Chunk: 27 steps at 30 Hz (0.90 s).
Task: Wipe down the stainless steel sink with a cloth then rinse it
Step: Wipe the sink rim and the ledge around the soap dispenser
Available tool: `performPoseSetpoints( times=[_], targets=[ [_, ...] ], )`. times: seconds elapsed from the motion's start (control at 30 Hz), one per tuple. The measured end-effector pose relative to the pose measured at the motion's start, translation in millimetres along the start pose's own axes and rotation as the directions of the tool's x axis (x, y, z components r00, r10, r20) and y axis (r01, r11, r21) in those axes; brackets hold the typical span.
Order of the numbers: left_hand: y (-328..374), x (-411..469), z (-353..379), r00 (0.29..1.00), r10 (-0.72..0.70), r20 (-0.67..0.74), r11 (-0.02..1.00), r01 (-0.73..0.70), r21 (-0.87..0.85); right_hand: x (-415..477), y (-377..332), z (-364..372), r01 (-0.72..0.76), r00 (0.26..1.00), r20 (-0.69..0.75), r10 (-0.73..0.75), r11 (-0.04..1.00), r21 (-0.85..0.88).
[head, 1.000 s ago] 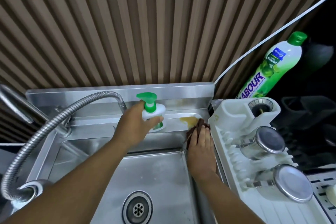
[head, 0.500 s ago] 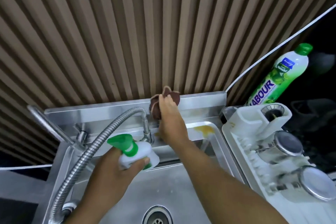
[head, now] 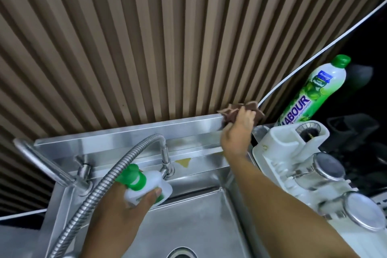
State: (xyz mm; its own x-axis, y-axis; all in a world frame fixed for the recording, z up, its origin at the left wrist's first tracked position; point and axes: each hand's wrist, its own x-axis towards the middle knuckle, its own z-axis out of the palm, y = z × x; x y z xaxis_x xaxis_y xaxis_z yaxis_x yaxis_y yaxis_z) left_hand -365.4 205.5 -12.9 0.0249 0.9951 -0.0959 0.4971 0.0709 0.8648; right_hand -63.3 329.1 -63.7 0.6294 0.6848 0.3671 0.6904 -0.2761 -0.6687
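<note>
The stainless steel sink (head: 201, 222) fills the lower middle, with a raised back ledge (head: 125, 140) along the wall. My right hand (head: 237, 134) presses a brown cloth (head: 250, 109) against the right end of that ledge's top edge. My left hand (head: 125, 213) holds a white soap pump bottle (head: 146, 186) with a green top above the basin's back left. A yellowish stain (head: 184, 161) lies on the shelf behind the basin. The drain (head: 182, 254) shows at the bottom edge.
A flexible metal hose (head: 98, 192) arcs from the faucet fitting (head: 166, 159) down to the left; a tap lever (head: 41, 163) sticks out left. A white dish rack (head: 282, 153) with metal lids stands right. A green-capped dish soap bottle (head: 307, 94) leans behind it.
My right hand slid the cloth along the back ledge from the middle to its right end. The left hand with the pump bottle stayed over the basin. The camera tilted a little.
</note>
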Motion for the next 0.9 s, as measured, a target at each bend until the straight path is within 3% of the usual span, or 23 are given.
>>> performPoseSetpoints(
  times=[0.07, 0.13, 0.2, 0.27, 0.3, 0.37, 0.43, 0.47, 0.57, 0.63, 0.77, 0.9],
  targets=[
    [1, 1, -2, 1.0, -0.015, -0.025, 1.0, 0.015, 0.008, -34, -30, 20, 0.185, 0.976, 0.114, -0.188, 0.982, 0.036],
    [1, 4, -2, 0.999, 0.001, -0.041, 1.0, -0.001, -0.007, -74, -58, 34, 0.394, 0.865, 0.288, -0.41, 0.912, 0.115],
    [1, 5, -1, 1.0, 0.008, 0.007, 1.0, -0.008, -0.009, -90, -68, 36, 0.56, 0.745, 0.345, -0.57, 0.817, 0.14],
    [1, 5, 2, 0.997, 0.008, 0.083, 1.0, -0.008, -0.007, -79, -59, 32, 0.645, 0.689, 0.352, -0.634, 0.758, 0.102],
    [1, 5, 3, 0.993, 0.014, 0.116, 1.0, -0.013, -0.006, -70, -49, 30, 0.639, 0.697, 0.349, -0.627, 0.763, 0.095],
    [1, 3, 4, 0.987, 0.025, 0.159, 1.0, -0.026, 0.0, -50, -22, 23, 0.492, 0.827, 0.288, -0.484, 0.869, 0.049],
    [-1, 4, 3, 0.985, 0.033, 0.17, 0.999, -0.032, -0.01, -29, 3, 12, 0.228, 0.964, 0.141, -0.227, 0.974, 0.011],
    [-3, 5, 1, 0.985, 0.025, 0.17, 1.0, -0.024, -0.01, -19, 8, 9, 0.079, 0.994, 0.078, -0.081, 0.996, 0.03],
    [-3, 8, -2, 0.985, 0.001, 0.175, 1.0, 0.0, -0.006, -8, -16, 12, -0.23, 0.973, 0.022, 0.229, 0.961, 0.152],
    [-1, 10, -4, 0.986, -0.005, 0.164, 1.0, 0.005, -0.001, -23, -51, 21, -0.316, 0.948, 0.056, 0.313, 0.906, 0.283],
    [-1, 12, -4, 0.986, 0.027, 0.167, 1.0, -0.027, -0.006, -66, -98, 39, -0.447, 0.892, 0.274, 0.36, 0.797, 0.407],
    [-4, 11, -8, 0.979, 0.049, 0.2, 0.999, -0.047, -0.014, -10, -76, 28, -0.6, 0.791, 0.186, 0.582, 0.683, 0.416]
  ],
)
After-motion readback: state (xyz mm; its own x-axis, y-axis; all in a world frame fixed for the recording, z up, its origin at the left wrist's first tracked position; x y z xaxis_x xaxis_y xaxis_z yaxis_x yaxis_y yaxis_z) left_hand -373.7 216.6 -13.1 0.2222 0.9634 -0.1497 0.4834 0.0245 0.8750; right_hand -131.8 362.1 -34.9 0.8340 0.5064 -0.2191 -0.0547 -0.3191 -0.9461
